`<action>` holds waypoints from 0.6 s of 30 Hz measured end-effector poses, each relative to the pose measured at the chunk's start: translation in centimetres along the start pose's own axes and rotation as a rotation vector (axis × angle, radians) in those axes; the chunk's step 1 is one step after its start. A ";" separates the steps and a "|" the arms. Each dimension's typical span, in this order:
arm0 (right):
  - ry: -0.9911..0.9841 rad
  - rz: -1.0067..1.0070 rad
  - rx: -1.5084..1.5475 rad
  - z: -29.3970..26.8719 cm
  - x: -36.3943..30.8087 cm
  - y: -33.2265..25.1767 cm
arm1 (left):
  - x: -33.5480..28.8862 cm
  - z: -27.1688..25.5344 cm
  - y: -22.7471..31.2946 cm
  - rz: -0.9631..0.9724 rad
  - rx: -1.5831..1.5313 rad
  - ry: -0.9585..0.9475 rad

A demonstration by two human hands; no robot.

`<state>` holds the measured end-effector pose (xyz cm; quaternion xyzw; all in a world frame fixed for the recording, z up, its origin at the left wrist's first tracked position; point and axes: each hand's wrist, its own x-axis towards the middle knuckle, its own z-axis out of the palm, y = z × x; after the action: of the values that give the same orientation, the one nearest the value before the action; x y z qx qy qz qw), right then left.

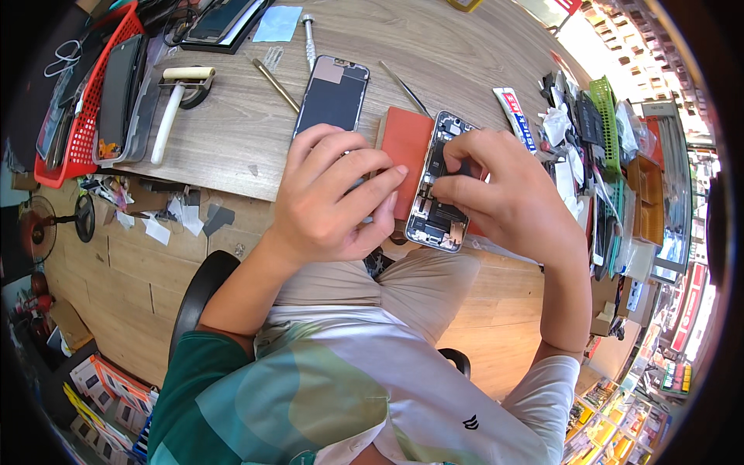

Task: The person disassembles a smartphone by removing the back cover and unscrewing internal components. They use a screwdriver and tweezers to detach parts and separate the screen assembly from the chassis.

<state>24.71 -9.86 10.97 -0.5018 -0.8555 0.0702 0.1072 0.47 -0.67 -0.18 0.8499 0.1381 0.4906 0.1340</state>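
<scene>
An opened smartphone body (425,203) lies with its inner parts showing, its left side against a brick-red pad (406,139). My right hand (515,190) is over it, forefinger and thumb bent toward each other at the inner parts; whatever is between their tips is hidden. Over the pad's left edge, my left hand (329,201) has its fingers curled in toward the thumb, and I cannot make out what they hold, if anything. A detached phone screen (335,93), dark side up, lies just beyond the left hand.
Beyond the pad lies a thin pointed tool (404,89); left of the screen are a pen-like rod (277,85) and a screwdriver (309,43). A white-handled roller (174,108) stands near a red basket (85,116). A tube (514,116) and piled parts (570,132) are right.
</scene>
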 end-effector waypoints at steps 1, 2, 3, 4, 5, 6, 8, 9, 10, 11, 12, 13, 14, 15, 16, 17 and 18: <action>-0.004 -0.019 -0.011 0.0 -0.1 -0.1 | 0.0 0.1 0.0 -0.001 -0.001 0.002; -0.002 -0.036 -0.020 0.0 -0.1 0.0 | 0.1 0.1 0.1 -0.001 -0.003 0.004; 0.001 -0.053 -0.030 -0.1 0.0 0.1 | 0.1 0.0 0.1 -0.001 0.000 0.001; 0.004 -0.070 -0.040 -0.2 0.0 0.1 | 0.1 0.0 0.1 -0.002 0.003 -0.002; 0.002 -0.093 -0.043 -0.3 0.1 0.3 | 0.1 0.0 0.1 -0.002 0.006 -0.005; 0.002 -0.117 -0.047 -0.5 0.3 0.4 | 0.1 -0.1 0.1 -0.003 0.005 -0.006; -0.011 -0.163 -0.058 -0.8 0.6 0.6 | 0.1 0.0 0.1 -0.004 0.004 -0.008; -0.023 -0.186 -0.066 -0.9 0.7 0.7 | 0.1 0.0 0.1 -0.003 0.005 -0.005; -0.036 -0.209 -0.074 -1.1 0.8 0.8 | 0.0 0.0 0.1 -0.002 0.007 -0.002; -0.052 -0.219 -0.068 -1.2 1.0 0.8 | 0.0 0.1 0.1 -0.001 0.008 0.001; -0.069 -0.227 -0.063 -1.4 1.1 0.9 | 0.0 0.1 0.1 -0.002 0.010 0.001; -0.086 -0.235 -0.057 -1.5 1.2 0.9 | 0.1 0.1 0.1 -0.002 0.011 0.001; -0.088 -0.246 -0.056 -1.5 1.4 1.0 | 0.1 0.1 0.1 -0.003 0.013 0.001; -0.090 -0.257 -0.056 -1.4 1.7 1.2 | 0.1 0.1 0.2 -0.005 0.013 -0.002; -0.091 -0.267 -0.055 -1.4 1.9 1.3 | 0.1 0.0 0.2 -0.006 0.012 -0.005; -0.095 -0.276 -0.028 -1.5 2.1 1.5 | 0.1 0.0 0.2 -0.008 0.012 -0.007; -0.097 -0.286 -0.001 -1.5 2.4 1.8 | 0.1 -0.1 0.2 -0.007 0.011 -0.012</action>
<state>25.47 -6.88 12.28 -0.3709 -0.9224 0.0779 0.0744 0.50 -0.79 0.04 0.8529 0.1428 0.4844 0.1320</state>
